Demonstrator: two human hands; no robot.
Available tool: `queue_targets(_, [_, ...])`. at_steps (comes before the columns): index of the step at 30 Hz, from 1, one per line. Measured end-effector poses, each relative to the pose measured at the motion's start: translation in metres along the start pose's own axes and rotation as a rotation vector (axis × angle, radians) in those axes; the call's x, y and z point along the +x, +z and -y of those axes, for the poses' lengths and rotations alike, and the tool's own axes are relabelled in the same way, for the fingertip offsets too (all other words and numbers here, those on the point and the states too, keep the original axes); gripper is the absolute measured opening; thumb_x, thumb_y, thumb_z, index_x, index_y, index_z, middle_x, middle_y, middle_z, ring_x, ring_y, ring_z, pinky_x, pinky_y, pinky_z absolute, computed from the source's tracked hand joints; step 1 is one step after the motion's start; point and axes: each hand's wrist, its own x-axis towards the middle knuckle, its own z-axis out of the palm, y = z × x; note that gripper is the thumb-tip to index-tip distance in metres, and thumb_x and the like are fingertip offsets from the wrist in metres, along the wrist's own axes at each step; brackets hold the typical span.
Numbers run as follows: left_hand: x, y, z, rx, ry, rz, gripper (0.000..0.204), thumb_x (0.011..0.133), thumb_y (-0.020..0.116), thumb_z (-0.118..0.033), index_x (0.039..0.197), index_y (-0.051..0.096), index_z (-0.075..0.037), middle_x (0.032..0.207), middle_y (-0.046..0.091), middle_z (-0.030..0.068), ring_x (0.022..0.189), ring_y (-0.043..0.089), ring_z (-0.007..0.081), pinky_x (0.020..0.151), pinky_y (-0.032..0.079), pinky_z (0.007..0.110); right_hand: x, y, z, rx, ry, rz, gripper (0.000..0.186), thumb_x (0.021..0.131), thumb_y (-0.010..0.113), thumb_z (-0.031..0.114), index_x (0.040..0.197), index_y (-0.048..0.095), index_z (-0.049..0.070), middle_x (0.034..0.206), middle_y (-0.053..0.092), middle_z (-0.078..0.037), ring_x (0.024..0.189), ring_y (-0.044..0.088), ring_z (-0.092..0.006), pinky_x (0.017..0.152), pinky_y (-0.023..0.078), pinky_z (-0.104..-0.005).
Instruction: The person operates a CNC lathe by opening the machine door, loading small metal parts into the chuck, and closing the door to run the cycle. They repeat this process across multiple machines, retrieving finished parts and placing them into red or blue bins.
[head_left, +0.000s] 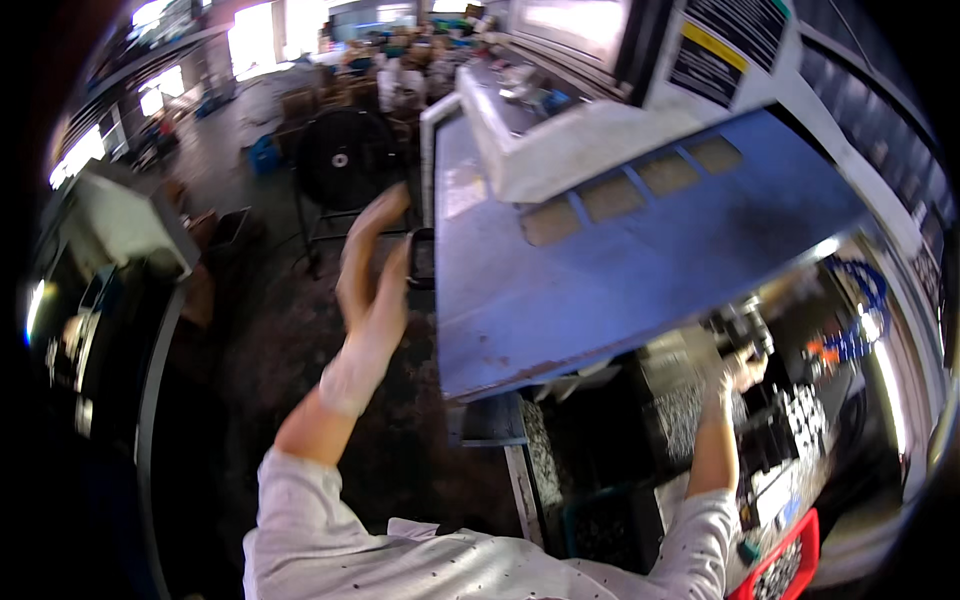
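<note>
My left hand point(375, 280), blurred by motion, is raised with fingers apart beside the black handle point(422, 258) on the left edge of a blue machine door point(630, 270). My right hand point(740, 370) reaches beneath the door into the machine, by a metal chuck or spindle point(750, 325); its fingers look curled, and what they hold is too blurred to make out. Blue coolant hoses point(860, 305) and an orange fitting point(828, 350) sit to its right. Metal shavings point(540, 450) lie in the machine bed.
A red bin point(805, 560) of small metal parts stands at lower right. A second machine point(130, 225) is at left. A round black fan point(340, 160) stands beyond my left hand, with heaped boxes and goods point(400, 65) farther back. Above the door is the white machine housing point(540, 150).
</note>
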Motion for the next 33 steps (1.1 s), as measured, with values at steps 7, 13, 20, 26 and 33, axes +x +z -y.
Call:
queue_targets(7, [0.152, 0.085, 0.135, 0.216, 0.089, 0.268, 0.035, 0.063, 0.039, 0.001, 0.096, 0.046, -0.008, 0.096, 0.048, 0.0121, 0.093, 0.043, 0.0237, 0.080, 0.032, 0.029, 0.002, 0.004, 0.005, -0.023, 0.157, 0.088, 0.038, 0.069, 0.054, 0.025, 0.097, 0.045, 0.000, 0.090, 0.049, -0.013, 0.081, 0.048, -0.0236, 0.070, 0.038, -0.0303])
queue_targets(13, [0.190, 0.101, 0.146, 0.225, 0.116, 0.500, 0.050, 0.054, 0.027, 0.017, 0.095, 0.047, -0.005, 0.093, 0.050, 0.0094, 0.092, 0.045, 0.0172, 0.080, 0.032, 0.025, 0.009, 0.006, -0.019, 0.002, 0.073, 0.084, 0.039, 0.070, 0.053, 0.022, 0.099, 0.043, -0.002, 0.093, 0.048, -0.013, 0.083, 0.047, -0.0230, 0.073, 0.036, -0.0294])
queue_targets(20, [0.188, 0.087, 0.136, 0.370, 0.131, 0.514, 0.045, 0.057, 0.032, 0.010, 0.097, 0.045, -0.006, 0.096, 0.048, 0.0122, 0.093, 0.043, 0.0244, 0.078, 0.034, 0.028, -0.004, 0.001, 0.004, -0.004, 0.010, 0.177, 0.038, 0.071, 0.052, 0.023, 0.097, 0.044, -0.002, 0.092, 0.049, -0.014, 0.080, 0.048, -0.0237, 0.071, 0.037, -0.0299])
queue_targets(26, [0.113, 0.102, 0.051, 0.115, 0.202, 0.301, 0.048, 0.064, 0.057, -0.029, 0.100, 0.038, -0.004, 0.093, 0.048, 0.0153, 0.090, 0.044, 0.0297, 0.075, 0.036, 0.033, 0.014, 0.004, -0.021, 0.009, -0.035, 0.000, 0.039, 0.063, 0.057, 0.032, 0.086, 0.051, 0.002, 0.078, 0.054, -0.007, 0.069, 0.050, -0.0138, 0.064, 0.038, -0.0260])
queue_targets(33, [0.107, 0.113, 0.029, 0.692, 0.214, 0.388, 0.076, 0.052, 0.055, -0.055, 0.106, 0.035, -0.007, 0.085, 0.052, 0.0117, 0.073, 0.053, 0.0237, 0.063, 0.043, 0.029, -0.012, -0.033, 0.028, 0.231, 0.127, 0.340, 0.026, 0.062, 0.056, 0.022, 0.073, 0.054, -0.001, 0.060, 0.052, -0.005, 0.052, 0.047, -0.0144, 0.052, 0.039, -0.0262])
